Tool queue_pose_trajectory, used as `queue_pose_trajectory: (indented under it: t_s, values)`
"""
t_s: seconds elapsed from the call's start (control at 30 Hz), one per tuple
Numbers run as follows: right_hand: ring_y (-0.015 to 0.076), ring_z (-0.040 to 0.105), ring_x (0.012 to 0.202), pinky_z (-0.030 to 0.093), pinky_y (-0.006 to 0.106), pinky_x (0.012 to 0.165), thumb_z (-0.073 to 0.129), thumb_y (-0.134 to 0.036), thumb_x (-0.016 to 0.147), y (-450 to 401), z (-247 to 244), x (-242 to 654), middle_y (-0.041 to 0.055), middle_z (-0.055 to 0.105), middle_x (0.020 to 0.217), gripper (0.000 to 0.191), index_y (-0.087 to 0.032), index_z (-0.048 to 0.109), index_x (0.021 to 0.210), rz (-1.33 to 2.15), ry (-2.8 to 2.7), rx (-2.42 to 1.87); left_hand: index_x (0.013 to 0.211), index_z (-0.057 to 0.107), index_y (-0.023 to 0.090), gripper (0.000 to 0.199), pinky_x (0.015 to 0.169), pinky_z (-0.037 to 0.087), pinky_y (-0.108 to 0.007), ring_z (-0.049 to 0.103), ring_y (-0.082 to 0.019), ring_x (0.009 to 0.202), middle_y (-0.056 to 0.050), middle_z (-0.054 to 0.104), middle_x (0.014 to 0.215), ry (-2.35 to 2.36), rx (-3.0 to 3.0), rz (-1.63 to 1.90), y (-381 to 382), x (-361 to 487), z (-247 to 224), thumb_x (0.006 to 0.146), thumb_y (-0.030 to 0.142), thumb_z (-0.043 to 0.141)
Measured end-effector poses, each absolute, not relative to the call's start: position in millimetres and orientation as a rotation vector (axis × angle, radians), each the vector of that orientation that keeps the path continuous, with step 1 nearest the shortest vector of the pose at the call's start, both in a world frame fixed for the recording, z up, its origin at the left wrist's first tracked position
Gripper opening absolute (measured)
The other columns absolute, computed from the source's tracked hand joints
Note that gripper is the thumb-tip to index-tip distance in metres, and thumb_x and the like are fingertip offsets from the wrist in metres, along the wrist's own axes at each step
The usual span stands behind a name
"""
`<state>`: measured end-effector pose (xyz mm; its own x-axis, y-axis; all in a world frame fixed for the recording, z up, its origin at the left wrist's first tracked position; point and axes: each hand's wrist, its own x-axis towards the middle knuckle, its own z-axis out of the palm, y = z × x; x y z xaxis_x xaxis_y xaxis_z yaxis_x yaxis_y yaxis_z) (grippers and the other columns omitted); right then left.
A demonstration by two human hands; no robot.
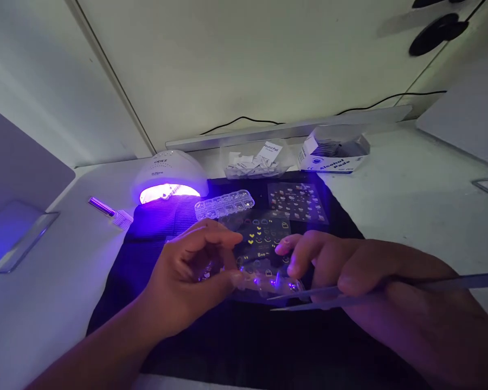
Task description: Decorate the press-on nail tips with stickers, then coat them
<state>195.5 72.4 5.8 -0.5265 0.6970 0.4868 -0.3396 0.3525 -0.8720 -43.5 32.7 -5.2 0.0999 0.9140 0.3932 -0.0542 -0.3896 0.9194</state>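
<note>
White walls (244, 65) stand behind a white tabletop (406, 206), and a black cloth (236, 346) lies over the middle of it. At the back left, a round white lamp (168, 169) glows bright purple. Next to it are a clear bin (287, 165) of little packets and a white Alcohol Pads box (335, 162) with its top up.

Both arms reach in from the bottom corners. The left hand (197, 271) bends into a round C shape, with a gap between the pointer tip and the thumb tip. Its thumb is at the left end of a clear strip (264, 283) with shiny purple spots, but I cannot tell if the fingers pinch it.

The right hand (361, 265) lies on its side and hugs long thin tweezers (451, 282) across it. Two of its fingers poke out toward the strip, and the tweezer tips point left, a bit apart.

The strip is between the hands, by the near part of a sticker sheet (264, 238) with yellow hearts. A clear gem tray (224, 203) sits behind the left hand.
</note>
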Motion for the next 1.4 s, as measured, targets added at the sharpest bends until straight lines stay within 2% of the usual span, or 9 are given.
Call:
queue_pose_trajectory:
  t_s: [0.27, 0.53, 0.8, 0.93, 1.1, 1.4]
  values:
    - [0.0239, 0.073, 0.082, 0.063, 0.040, 0.076, 0.072, -0.035, 0.092, 65, 10, 193, 0.0021, 0.071, 0.070, 0.013, -0.028, 0.082, 0.087, 1.421, -1.560, -0.391, 0.113, 0.078, 0.029, 0.049, 0.065, 0.056, -0.017, 0.063, -0.007, 0.068, 0.002, 0.063, 0.089, 0.837, 1.442, 1.376, 30, -41, -7, 0.074, -0.002, 0.079]
    - [0.0213, 0.073, 0.082, 0.063, 0.035, 0.073, 0.071, -0.038, 0.093, 67, 8, 190, 0.0039, 0.073, 0.075, 0.016, -0.028, 0.083, 0.094, 1.390, -1.523, -0.387, 0.120, 0.072, 0.035, 0.052, 0.074, 0.055, -0.015, 0.063, -0.006, 0.075, 0.004, 0.062, 0.097, 0.797, 1.484, 1.304, 28, -45, -14, 0.082, 0.000, 0.076]
    - [0.0212, 0.072, 0.083, 0.063, 0.037, 0.077, 0.071, -0.036, 0.094, 68, 8, 194, 0.0037, 0.073, 0.076, 0.015, -0.027, 0.083, 0.095, 1.366, -1.557, -0.374, 0.121, 0.072, 0.035, 0.052, 0.077, 0.054, -0.010, 0.064, -0.003, 0.077, 0.007, 0.065, 0.093, 0.769, 1.452, 1.220, 22, -46, -11, 0.082, 0.000, 0.076]
    - [0.0215, 0.072, 0.083, 0.062, 0.038, 0.080, 0.072, -0.034, 0.093, 67, 8, 194, 0.0030, 0.075, 0.076, 0.013, -0.027, 0.083, 0.096, 1.351, -1.564, -0.375, 0.120, 0.074, 0.033, 0.052, 0.080, 0.055, -0.011, 0.066, -0.004, 0.078, 0.006, 0.067, 0.091, 0.793, 1.461, 1.252, 22, -45, -10, 0.081, -0.002, 0.076]
    - [0.0220, 0.073, 0.083, 0.064, 0.039, 0.081, 0.074, -0.036, 0.092, 64, 8, 195, 0.0029, 0.076, 0.076, 0.013, -0.028, 0.083, 0.094, 1.330, -1.549, -0.415, 0.115, 0.076, 0.032, 0.047, 0.078, 0.054, -0.008, 0.066, -0.003, 0.077, 0.007, 0.068, 0.088, 0.852, 1.459, 1.274, 23, -44, -8, 0.081, 0.000, 0.077]
    - [0.0233, 0.073, 0.086, 0.065, 0.040, 0.079, 0.073, -0.031, 0.092, 69, 3, 191, 0.0051, 0.077, 0.081, 0.012, -0.027, 0.084, 0.096, 1.315, -1.523, -0.422, 0.123, 0.072, 0.035, 0.052, 0.083, 0.056, -0.010, 0.068, -0.005, 0.084, 0.006, 0.071, 0.095, 0.815, 1.425, 1.256, 21, -46, -12, 0.084, 0.001, 0.077]
